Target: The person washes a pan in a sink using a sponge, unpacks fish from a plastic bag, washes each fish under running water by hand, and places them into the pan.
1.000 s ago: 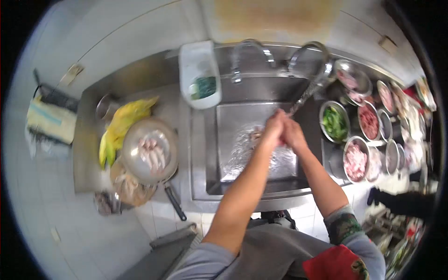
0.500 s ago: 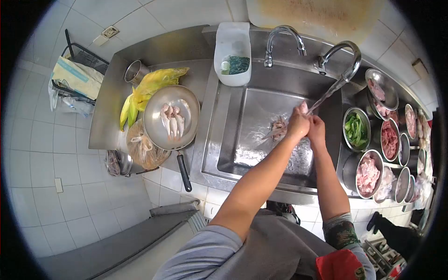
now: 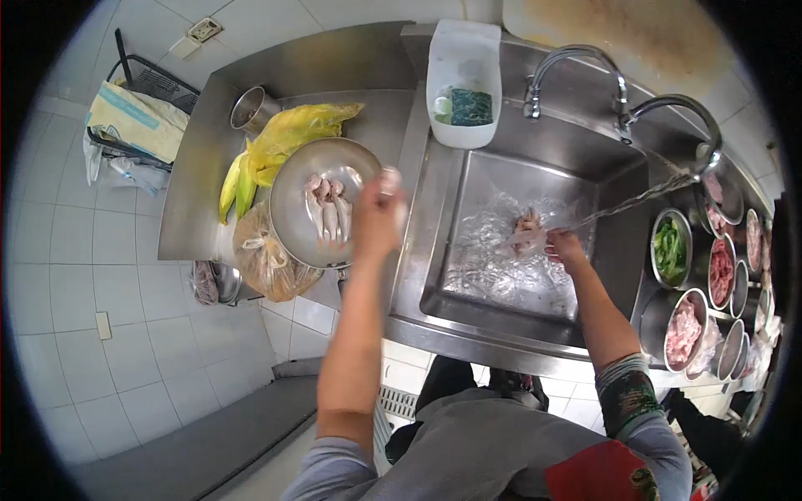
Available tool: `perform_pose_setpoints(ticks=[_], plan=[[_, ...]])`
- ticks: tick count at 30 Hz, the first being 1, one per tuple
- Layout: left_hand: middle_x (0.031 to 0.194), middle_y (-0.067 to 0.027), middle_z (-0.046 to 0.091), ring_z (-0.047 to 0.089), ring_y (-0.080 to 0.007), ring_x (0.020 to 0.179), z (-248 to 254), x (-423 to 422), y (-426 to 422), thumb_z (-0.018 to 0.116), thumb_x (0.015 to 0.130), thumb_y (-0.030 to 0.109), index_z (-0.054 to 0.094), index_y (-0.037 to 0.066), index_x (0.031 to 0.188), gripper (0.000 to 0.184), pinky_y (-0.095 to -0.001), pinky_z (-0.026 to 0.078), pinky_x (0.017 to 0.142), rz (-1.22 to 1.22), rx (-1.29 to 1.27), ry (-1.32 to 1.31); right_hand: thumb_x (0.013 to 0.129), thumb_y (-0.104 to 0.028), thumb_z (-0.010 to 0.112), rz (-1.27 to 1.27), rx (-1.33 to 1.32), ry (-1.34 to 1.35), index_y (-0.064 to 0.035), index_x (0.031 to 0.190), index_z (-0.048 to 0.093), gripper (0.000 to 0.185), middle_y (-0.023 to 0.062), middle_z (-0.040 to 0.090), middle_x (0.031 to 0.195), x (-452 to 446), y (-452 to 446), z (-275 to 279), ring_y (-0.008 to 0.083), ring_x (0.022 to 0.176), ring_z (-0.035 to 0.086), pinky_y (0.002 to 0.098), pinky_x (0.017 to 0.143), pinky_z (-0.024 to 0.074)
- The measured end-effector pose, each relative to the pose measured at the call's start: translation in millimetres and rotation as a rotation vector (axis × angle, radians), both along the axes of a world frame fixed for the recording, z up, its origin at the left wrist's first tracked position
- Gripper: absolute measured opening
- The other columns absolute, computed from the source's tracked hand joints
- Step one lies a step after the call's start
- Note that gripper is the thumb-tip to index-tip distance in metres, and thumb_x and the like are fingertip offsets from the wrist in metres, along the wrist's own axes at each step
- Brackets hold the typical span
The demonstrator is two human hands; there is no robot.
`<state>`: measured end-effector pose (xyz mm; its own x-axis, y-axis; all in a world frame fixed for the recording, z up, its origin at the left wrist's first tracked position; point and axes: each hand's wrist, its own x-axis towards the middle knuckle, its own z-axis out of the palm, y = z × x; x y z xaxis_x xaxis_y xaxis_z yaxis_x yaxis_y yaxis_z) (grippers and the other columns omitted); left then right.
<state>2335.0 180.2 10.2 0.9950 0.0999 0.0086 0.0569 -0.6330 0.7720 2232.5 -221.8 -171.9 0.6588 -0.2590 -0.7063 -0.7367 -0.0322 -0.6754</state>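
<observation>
1. Left hand (image 3: 376,224): located at the right rim of the pan (image 3: 292,238). Fingers are curled around a pale piece (image 3: 390,178); blur hides its outline. Contact between hand and rim cannot be determined.
2. Pan: contains small fish (image 3: 332,219), laid side by side. The forearm partly covers the handle.
3. Right hand (image 3: 565,247): located inside the sink (image 3: 576,154), just beside the scraps (image 3: 527,227). Fingers point toward the scraps; whether they pinch anything cannot be determined.
4. Tap (image 3: 687,104): the right-hand unit of two. Its stream (image 3: 639,199) runs down at a slant toward the right hand. Water spreads over the sink floor around the scraps.
5. Left of the sink: a yellow bundle (image 3: 301,134) lies behind the pan; a brown bag (image 3: 271,259) sits beside the pan's lower left edge.
6. Behind the sink's left corner: a white tub (image 3: 464,63) holds a green sponge (image 3: 472,107).
7. Right of the sink: bowls hold greens (image 3: 670,250), pale meat (image 3: 684,334) and red meat (image 3: 720,271).
</observation>
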Motion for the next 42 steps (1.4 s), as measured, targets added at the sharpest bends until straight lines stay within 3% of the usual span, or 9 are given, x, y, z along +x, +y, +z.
perform_pose_setpoints(ticks=[1,6,7,10,13,16,22,29,42], plan=[[0.089,-0.0133,0.068,0.066,-0.0287,0.083,-17.4,24.2,38.6,0.068,0.088,0.026,0.059,0.003,0.12,0.04,-0.0397,0.051,0.075,0.04,0.061,-0.077,0.091,-0.03,0.058,0.017,-0.017,0.015,-0.0113,0.109,0.061,0.026,0.0037,0.062,0.09,-0.2,3.4,-10.4,0.0172,0.076,0.063,0.0333,0.061,0.0526],[0.088,-0.0118,0.066,0.063,-0.0214,0.081,-20.5,94.4,104.6,0.072,0.083,0.025,0.062,-0.002,0.116,0.044,-0.0308,0.049,0.075,0.118,-0.416,0.223,0.09,-0.027,0.059,0.098,-0.048,0.032,-0.0109,0.107,0.062,0.023,0.0027,0.062,0.084,13.7,46.3,-43.3,0.0165,0.068,0.063,0.0323,0.057,0.0521],[0.093,-0.0153,0.068,0.066,-0.027,0.084,-36.4,91.9,120.7,0.073,0.081,0.028,0.065,-0.001,0.109,0.041,-0.0346,0.051,0.078,0.097,-0.056,0.07,0.09,-0.026,0.059,0.128,-0.068,0.013,-0.0102,0.106,0.062,0.023,0.0027,0.063,0.083,18.6,59.2,-32.3,0.0162,0.067,0.063,0.0318,0.057,0.0519],[0.099,-0.0209,0.069,0.067,-0.0352,0.089,-57.9,61.1,136.4,0.074,0.077,0.032,0.064,-0.001,0.108,0.046,-0.0413,0.052,0.082,0.076,0.382,0.244,0.092,-0.02,0.06,0.187,-0.107,-0.223,-0.0039,0.099,0.063,0.018,0.0038,0.064,0.081,33.1,79.8,-25.9,0.0137,0.066,0.063,0.028,0.056,0.0505],[0.103,-0.0248,0.068,0.066,-0.041,0.094,-54.3,41.2,107.4,0.073,0.075,0.034,0.066,-0.001,0.104,0.047,-0.0465,0.051,0.085,0.126,0.551,0.222,0.093,-0.014,0.061,0.13,-0.178,-0.459,0.0001,0.094,0.063,0.014,0.0048,0.064,0.077,56.3,149.2,79.8,0.0113,0.064,0.061,0.0265,0.058,0.0498],[0.094,-0.0228,0.07,0.068,-0.0354,0.09,-63.4,48.5,104.0,0.077,0.068,0.04,0.07,0.002,0.093,0.047,-0.0428,0.052,0.081,0.265,0.453,0.237,0.094,-0.013,0.061,0.221,-0.114,-0.549,0.0012,0.097,0.063,0.014,0.0044,0.065,0.078,72.2,197.8,142.4,0.0107,0.069,0.063,0.0261,0.063,0.0511],[0.094,-0.0155,0.071,0.069,-0.031,0.083,-82.8,60.8,137.5,0.076,0.07,0.031,0.067,0.002,0.1,0.042,-0.0404,0.053,0.073,0.024,0.355,0.392,0.087,-0.017,0.066,0.523,-0.084,-0.664,-0.0025,0.096,0.066,0.017,0.0122,0.069,0.085,100.6,284.9,169.8,0.0236,0.076,0.067,0.0352,0.07,0.0519],[0.099,-0.001,0.067,0.063,-0.0098,0.084,-11.7,33.8,144.7,0.068,0.09,0.017,0.058,0.01,0.115,0.028,-0.0265,0.048,0.073,0.121,-0.965,0.564,0.083,-0.024,0.073,0.502,-0.035,-0.682,-0.0019,0.098,0.067,0.028,0.0158,0.07,0.089,120.2,344.6,164.9,0.0284,0.083,0.069,0.0381,0.076,0.0538],[0.101,-0.0045,0.065,0.063,-0.0124,0.088,12.7,18.3,110.0,0.067,0.09,0.01,0.057,0.005,0.112,0.025,-0.0265,0.05,0.077,0.121,-1.108,0.387,0.093,-0.021,0.065,0.017,0.38,-0.745,-0.0006,0.09,0.066,0.021,0.0032,0.063,0.069,102.8,285.9,171.6,0.0121,0.058,0.058,0.0285,0.055,0.048]])
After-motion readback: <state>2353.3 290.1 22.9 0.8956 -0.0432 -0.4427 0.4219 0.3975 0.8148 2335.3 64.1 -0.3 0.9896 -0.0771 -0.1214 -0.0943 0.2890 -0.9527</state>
